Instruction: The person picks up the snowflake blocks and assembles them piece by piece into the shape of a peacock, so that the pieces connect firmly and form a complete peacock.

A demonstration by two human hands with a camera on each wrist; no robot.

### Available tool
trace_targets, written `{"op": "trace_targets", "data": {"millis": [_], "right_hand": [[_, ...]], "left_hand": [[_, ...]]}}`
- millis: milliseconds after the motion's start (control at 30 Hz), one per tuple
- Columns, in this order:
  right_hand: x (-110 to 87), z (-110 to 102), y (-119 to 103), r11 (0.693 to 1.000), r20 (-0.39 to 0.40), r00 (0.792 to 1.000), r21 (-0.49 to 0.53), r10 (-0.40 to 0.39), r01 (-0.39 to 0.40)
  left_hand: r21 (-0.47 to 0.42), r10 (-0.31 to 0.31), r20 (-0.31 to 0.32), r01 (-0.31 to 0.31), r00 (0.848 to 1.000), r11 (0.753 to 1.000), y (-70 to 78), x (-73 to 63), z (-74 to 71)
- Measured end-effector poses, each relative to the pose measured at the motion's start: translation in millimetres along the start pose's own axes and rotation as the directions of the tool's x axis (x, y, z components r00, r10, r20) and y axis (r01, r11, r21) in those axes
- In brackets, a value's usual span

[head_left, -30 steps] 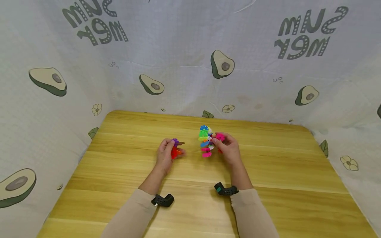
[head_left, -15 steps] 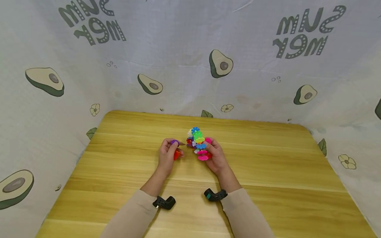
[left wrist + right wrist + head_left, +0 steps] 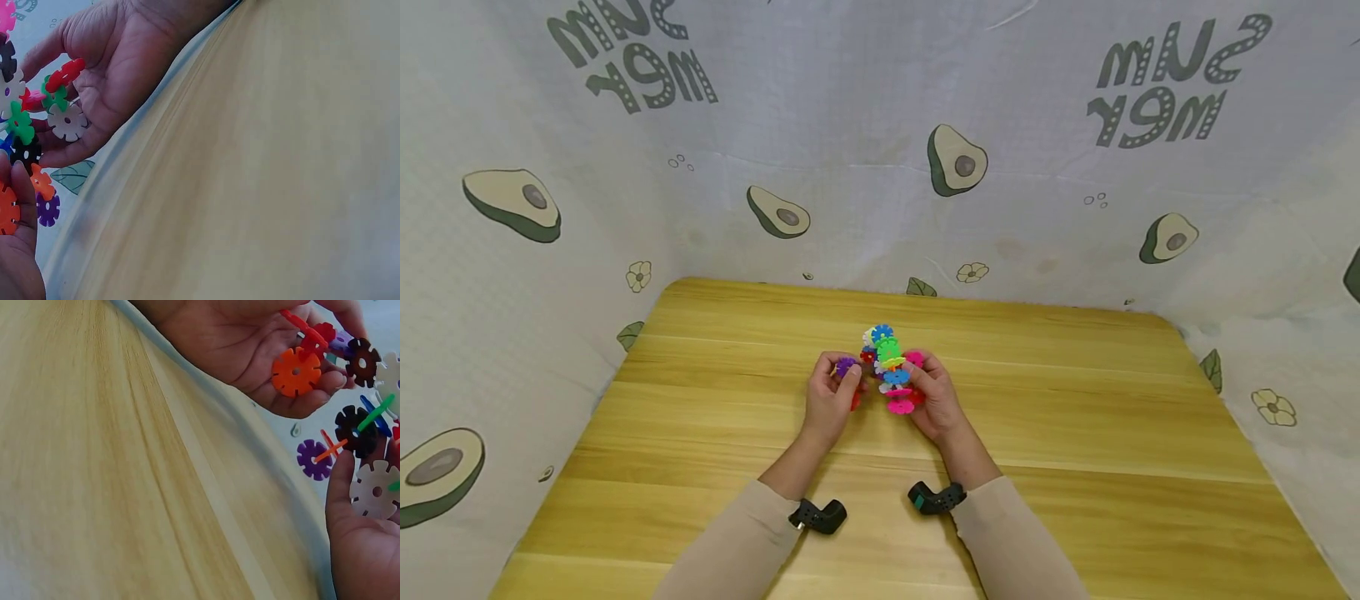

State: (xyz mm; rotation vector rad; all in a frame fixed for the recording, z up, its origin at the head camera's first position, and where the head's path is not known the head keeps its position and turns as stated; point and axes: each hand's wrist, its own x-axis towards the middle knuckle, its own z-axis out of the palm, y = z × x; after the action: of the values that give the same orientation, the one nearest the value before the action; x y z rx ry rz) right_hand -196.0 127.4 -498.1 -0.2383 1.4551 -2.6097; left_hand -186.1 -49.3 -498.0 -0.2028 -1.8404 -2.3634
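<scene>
My left hand (image 3: 827, 404) pinches a small cluster of notched plastic discs. Its purple disc (image 3: 846, 367) shows between thumb and fingers in the head view. In the right wrist view an orange disc (image 3: 295, 372) and a brown disc (image 3: 362, 362) belong to that cluster. My right hand (image 3: 942, 408) grips a larger assembly of slotted flower discs, with a green disc (image 3: 888, 349), a blue disc (image 3: 882, 333) and a pink disc (image 3: 901, 407). Both clusters meet or nearly meet; whether they interlock is hidden by the fingers.
Beneath the hands lies a wood-grain table (image 3: 1075, 417). A white curtain (image 3: 865, 125) printed with avocados rises behind its far edge. Black wrist cameras sit on both wrists, the left camera (image 3: 820, 517) and the right camera (image 3: 936, 498).
My right hand has moved left with the larger assembly, which has also turned. The left hand has shifted slightly right, and the gap between the clusters has almost closed.
</scene>
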Motion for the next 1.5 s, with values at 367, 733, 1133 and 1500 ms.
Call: {"op": "trace_targets", "data": {"millis": [367,733,1133,1500], "right_hand": [[0.7,-0.4,1.7,1.0,0.03,0.999,0.015,-0.028,0.028],[0.9,0.0,4.0,1.0,-0.006,1.0,-0.023,-0.021,0.02],[-2.1,-2.0,-4.3,0.984,-0.201,0.974,-0.164,-0.105,0.072],[-10.7,-5.8,-4.9,0.903,-0.275,0.946,-0.427,-0.174,0.042]], "left_hand": [[-0.024,0.007,0.046,-0.006,0.999,1.0,0.6,-1.5,1.9],[0.015,0.007,0.036,-0.008,0.999,1.0,1.8,-0.7,2.2],[0.17,-0.078,0.075,0.064,0.994,0.983,-1.7,9.7,0.6],[0.297,-0.18,0.172,0.124,0.969,0.947,-0.8,26.4,2.7]]}}
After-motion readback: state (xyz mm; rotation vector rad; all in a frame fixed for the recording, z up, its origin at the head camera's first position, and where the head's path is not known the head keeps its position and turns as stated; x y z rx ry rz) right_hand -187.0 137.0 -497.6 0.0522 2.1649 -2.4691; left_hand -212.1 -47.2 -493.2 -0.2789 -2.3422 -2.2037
